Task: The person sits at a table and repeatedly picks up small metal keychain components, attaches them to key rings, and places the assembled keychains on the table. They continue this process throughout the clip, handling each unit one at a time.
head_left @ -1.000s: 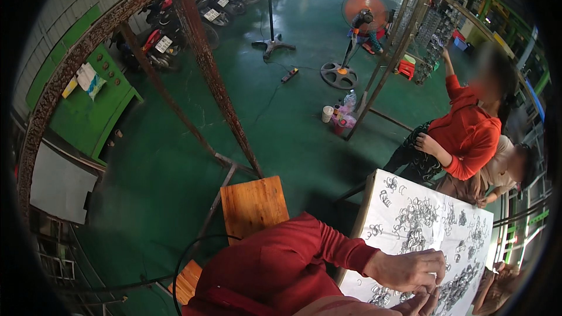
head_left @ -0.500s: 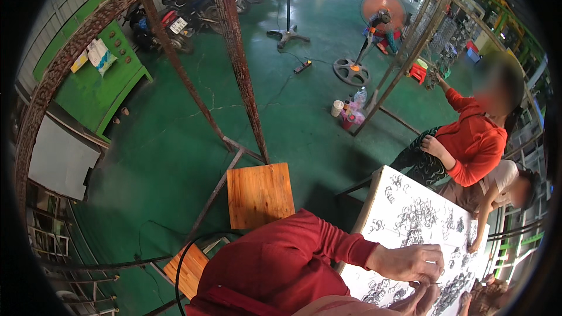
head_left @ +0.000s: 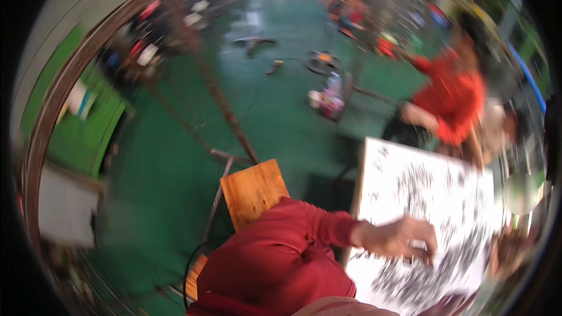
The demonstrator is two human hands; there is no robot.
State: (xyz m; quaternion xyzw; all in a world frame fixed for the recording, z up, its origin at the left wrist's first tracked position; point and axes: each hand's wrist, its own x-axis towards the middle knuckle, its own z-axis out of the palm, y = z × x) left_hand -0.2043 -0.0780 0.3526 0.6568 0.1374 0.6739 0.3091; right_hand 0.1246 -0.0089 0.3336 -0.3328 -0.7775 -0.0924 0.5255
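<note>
Over the white-topped table (head_left: 374, 199) at the right, my left hand (head_left: 401, 237) reaches out from a dark red sleeve. Its fingers curl down toward the thumb in a pinch, just above the tabletop. Whatever sits between the fingertips is too small and blurred to make out. Many small, dark, curved pieces (head_left: 415, 184) lie scattered in clusters over the table, smeared by motion. My right hand (head_left: 448, 304) shows only as a dark blur at the lower edge, by the near part of the table, its fingers not readable.
A person in a red top (head_left: 453, 96) stands at the table's far side, with others partly seen at its right. A wooden stool (head_left: 254, 190) stands beside my arm. Rusty metal posts (head_left: 216, 93), a floor fan (head_left: 322, 61) and a green cabinet (head_left: 76, 134) surround the green floor.
The view has swung and blurred. My hands, close together before, are now apart: the left stays over the table, the right has dropped toward the lower edge. The person in red has lowered an arm.
</note>
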